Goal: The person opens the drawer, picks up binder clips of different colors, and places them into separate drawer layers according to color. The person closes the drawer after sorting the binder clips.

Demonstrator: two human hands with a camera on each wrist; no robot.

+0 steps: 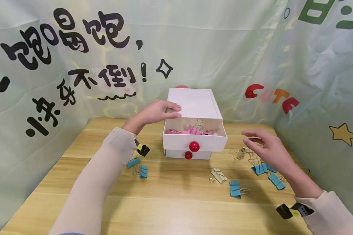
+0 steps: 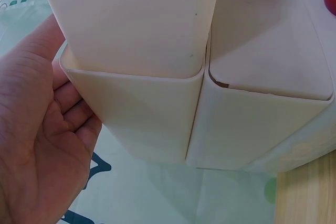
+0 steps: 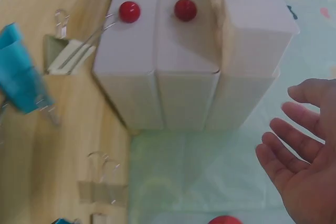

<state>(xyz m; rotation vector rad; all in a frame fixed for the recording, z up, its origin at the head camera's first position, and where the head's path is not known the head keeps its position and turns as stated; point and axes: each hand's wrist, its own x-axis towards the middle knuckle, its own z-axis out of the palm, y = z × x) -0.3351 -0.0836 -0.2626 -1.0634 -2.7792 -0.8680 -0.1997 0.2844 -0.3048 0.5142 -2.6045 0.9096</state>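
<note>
A white drawer box (image 1: 194,102) with red knobs stands at the back of the table. Its top drawer (image 1: 176,143) is pulled out, and pink binder clips (image 1: 194,130) lie inside. My left hand (image 1: 154,112) rests at the box's upper left edge, fingertips on the lid; in the left wrist view this hand (image 2: 47,124) lies along the side, its thumb partly hidden behind the drawer. To the right of the box, my right hand (image 1: 267,150) hovers over the table with nothing in it, fingers loosely bent and apart in the right wrist view.
Blue binder clips (image 1: 235,189) and cream binder clips (image 1: 219,175) lie scattered at the right. Two more blue clips (image 1: 143,171) are beside my left forearm. A printed cloth (image 1: 223,49) hangs behind and beside the wooden table (image 1: 170,202).
</note>
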